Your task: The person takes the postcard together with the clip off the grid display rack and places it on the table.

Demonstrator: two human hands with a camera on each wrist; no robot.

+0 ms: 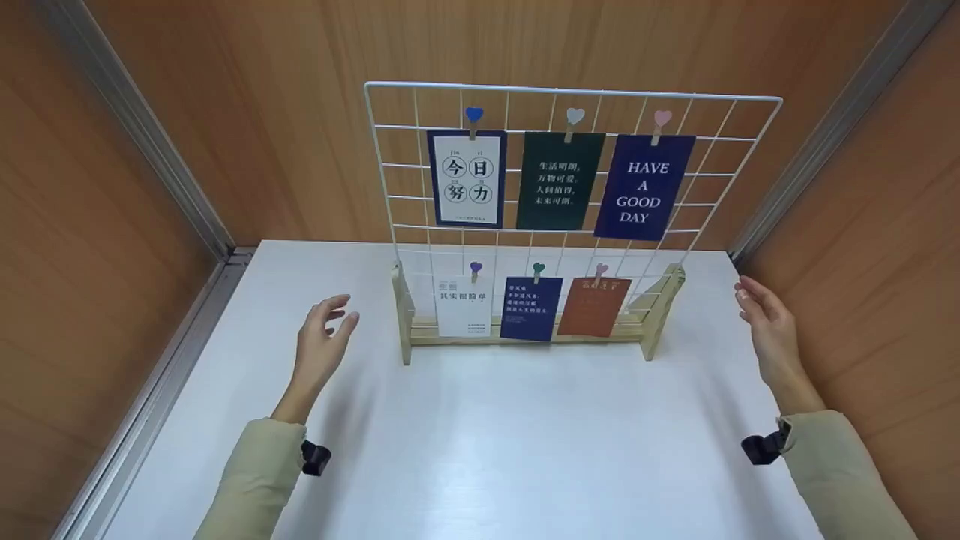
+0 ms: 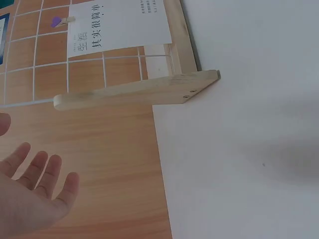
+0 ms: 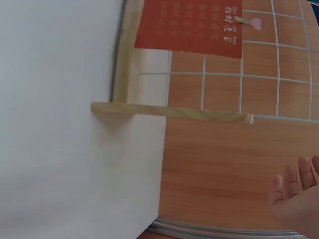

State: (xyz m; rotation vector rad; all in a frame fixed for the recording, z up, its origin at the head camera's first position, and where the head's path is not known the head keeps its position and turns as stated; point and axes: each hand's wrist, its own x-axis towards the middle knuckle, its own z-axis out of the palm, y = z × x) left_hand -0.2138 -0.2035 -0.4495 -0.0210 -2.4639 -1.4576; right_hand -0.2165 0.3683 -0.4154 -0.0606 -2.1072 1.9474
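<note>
A white wire grid rack (image 1: 574, 93) stands in a wooden base (image 1: 525, 339) on the white table. Heart-topped clothespins fix several cards to it in two rows. The upper row has a white card with a blue border (image 1: 469, 211), a dark green card (image 1: 559, 154) and a navy card (image 1: 643, 154). Below hang a white card (image 1: 463, 315), a blue card (image 1: 531, 307) and a red-orange card (image 1: 594, 307). My left hand (image 1: 321, 345) is held left of the rack, fingers loosely bent and holding nothing. On the other side my right hand (image 1: 772, 341) hovers, relaxed, apart from the rack.
Wood-grain panels (image 1: 285, 112) enclose the table (image 1: 480, 450) at the back and both sides, with metal strips (image 1: 161, 135) along the corners. The rack stands near the table's back edge. Each wrist wears a small black camera (image 1: 315, 457).
</note>
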